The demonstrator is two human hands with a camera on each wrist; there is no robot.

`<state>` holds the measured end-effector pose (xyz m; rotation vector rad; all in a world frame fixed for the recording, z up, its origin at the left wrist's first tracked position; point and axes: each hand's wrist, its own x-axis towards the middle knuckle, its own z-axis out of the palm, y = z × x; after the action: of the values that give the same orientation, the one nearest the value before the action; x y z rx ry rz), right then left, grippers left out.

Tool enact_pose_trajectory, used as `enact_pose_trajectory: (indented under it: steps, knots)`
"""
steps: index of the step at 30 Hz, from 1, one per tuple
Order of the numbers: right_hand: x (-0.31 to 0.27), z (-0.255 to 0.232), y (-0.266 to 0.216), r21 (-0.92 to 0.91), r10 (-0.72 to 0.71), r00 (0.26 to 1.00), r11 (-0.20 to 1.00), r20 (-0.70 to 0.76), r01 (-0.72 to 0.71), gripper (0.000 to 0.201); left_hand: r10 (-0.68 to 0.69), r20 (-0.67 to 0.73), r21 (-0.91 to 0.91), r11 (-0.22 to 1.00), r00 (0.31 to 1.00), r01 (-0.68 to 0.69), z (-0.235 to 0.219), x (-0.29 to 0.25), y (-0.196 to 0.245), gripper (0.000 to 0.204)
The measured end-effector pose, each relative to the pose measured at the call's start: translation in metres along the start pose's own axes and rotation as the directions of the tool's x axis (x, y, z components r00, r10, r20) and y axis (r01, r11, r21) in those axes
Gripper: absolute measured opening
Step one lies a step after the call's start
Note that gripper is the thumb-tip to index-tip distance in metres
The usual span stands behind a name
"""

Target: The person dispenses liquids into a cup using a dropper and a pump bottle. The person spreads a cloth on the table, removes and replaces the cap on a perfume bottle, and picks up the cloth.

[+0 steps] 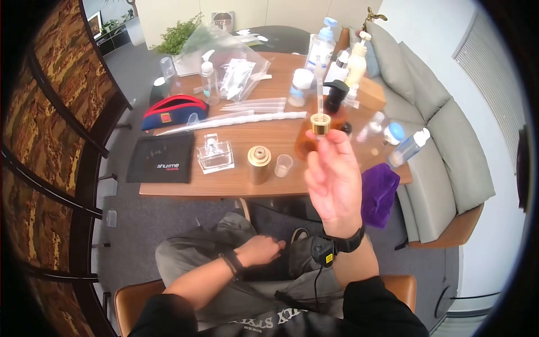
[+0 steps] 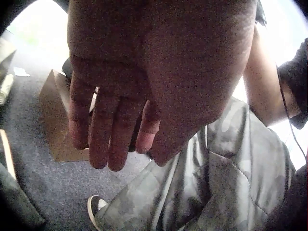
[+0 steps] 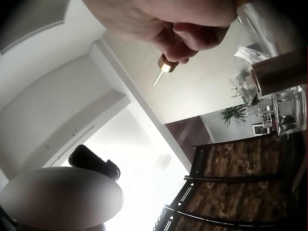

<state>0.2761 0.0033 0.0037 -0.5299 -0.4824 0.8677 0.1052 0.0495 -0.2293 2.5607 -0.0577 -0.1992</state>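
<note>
My right hand (image 1: 336, 180) is raised above the table's front edge and pinches a dropper (image 1: 320, 124) by its gold cap. The clear glass tube points upward in the head view, in front of an amber pump bottle (image 1: 303, 143). In the right wrist view the gold collar (image 3: 167, 64) and thin tube stick out from the fingertips. My left hand (image 1: 261, 250) hangs over my lap, holding nothing, its fingers loosely extended in the left wrist view. On the table stand a gold bottle (image 1: 259, 168) with an open neck and a small clear cup (image 1: 283, 165) beside it.
Left of the gold bottle are a clear glass bottle (image 1: 215, 157), a black pouch (image 1: 161, 158) and a blue-red case (image 1: 174, 112). Several pump bottles stand at the back right. A purple cloth (image 1: 380, 194) hangs over the right edge, near the sofa (image 1: 435, 151).
</note>
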Motion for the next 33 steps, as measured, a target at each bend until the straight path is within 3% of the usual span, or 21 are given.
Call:
enact_pose_trajectory:
  steps: [20,23,29,33]
  knots:
    - [-0.010,-0.001,0.001,0.160,0.057,0.998,0.986,-0.032,-0.051,0.017,0.006,-0.025,-0.007,1.000,1.000,-0.006,0.002,-0.001,-0.001,0.026]
    - [-0.009,-0.003,0.003,0.152,0.041,0.999,0.988,-0.023,-0.037,0.017,-0.005,0.010,-0.007,1.000,1.000,0.005,0.004,0.000,-0.004,0.034]
    - [-0.007,-0.008,0.011,0.241,-0.001,0.996,0.970,0.091,-0.021,0.017,-0.010,0.012,0.009,1.000,1.000,0.010,0.004,0.001,-0.006,0.032]
    - [-0.005,-0.007,0.014,0.251,-0.013,0.996,0.968,0.088,-0.010,0.016,-0.011,0.004,0.007,1.000,1.000,0.011,0.006,0.000,-0.006,0.033]
